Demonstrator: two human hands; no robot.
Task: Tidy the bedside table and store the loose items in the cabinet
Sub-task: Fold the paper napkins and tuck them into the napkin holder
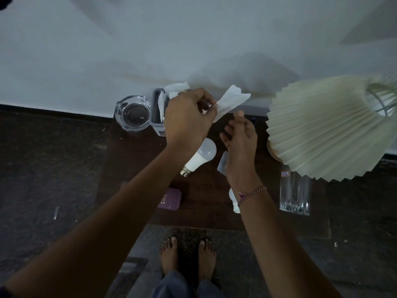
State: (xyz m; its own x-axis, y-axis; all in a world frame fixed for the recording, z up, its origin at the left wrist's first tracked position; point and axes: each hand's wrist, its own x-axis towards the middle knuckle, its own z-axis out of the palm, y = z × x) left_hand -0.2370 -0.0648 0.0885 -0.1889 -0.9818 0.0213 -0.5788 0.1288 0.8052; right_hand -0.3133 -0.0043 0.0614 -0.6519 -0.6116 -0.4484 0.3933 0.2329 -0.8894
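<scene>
My left hand pinches a white tissue above the back of the dark wooden bedside table. Just right of it and below the tissue, my right hand hovers with relaxed fingers and holds nothing. A grey tissue holder with more white tissue stands behind my left hand. On the tabletop lie a white light bulb, a purple case, a small clear packet and a small white item partly hidden by my right wrist.
A glass ashtray sits at the table's back left. A clear drinking glass stands at the right, under a pleated cream lampshade. A white wall runs behind the table. Dark stone floor surrounds it, with my bare feet in front.
</scene>
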